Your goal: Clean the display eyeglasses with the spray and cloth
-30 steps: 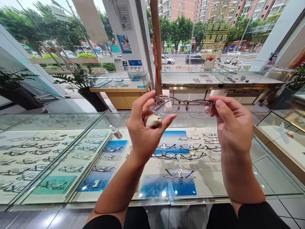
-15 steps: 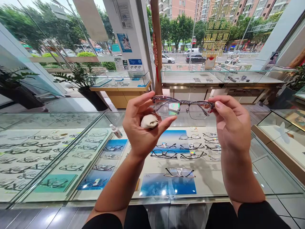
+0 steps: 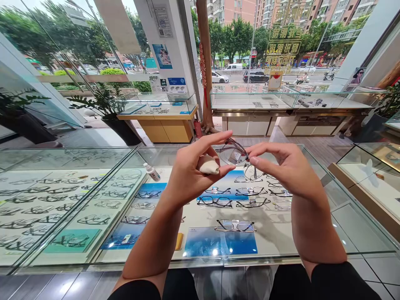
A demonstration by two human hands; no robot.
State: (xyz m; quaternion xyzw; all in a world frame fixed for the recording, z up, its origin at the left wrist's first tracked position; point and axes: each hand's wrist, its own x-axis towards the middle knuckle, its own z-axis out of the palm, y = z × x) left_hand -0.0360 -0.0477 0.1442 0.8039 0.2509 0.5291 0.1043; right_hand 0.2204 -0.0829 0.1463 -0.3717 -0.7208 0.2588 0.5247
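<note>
Pinching one eyeglass frame [image 3: 235, 155] with right hand [image 3: 281, 166] — holding one white wad [image 3: 208, 165] in left hand [image 3: 192, 173], thumb and forefinger spread.

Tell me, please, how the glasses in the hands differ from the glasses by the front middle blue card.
The held glasses are raised above the case, pinched by the right hand; the displayed glasses rest inside it. The held glasses tilt steeply; the displayed glasses sit nearly level. Both have see-through lenses.
</note>
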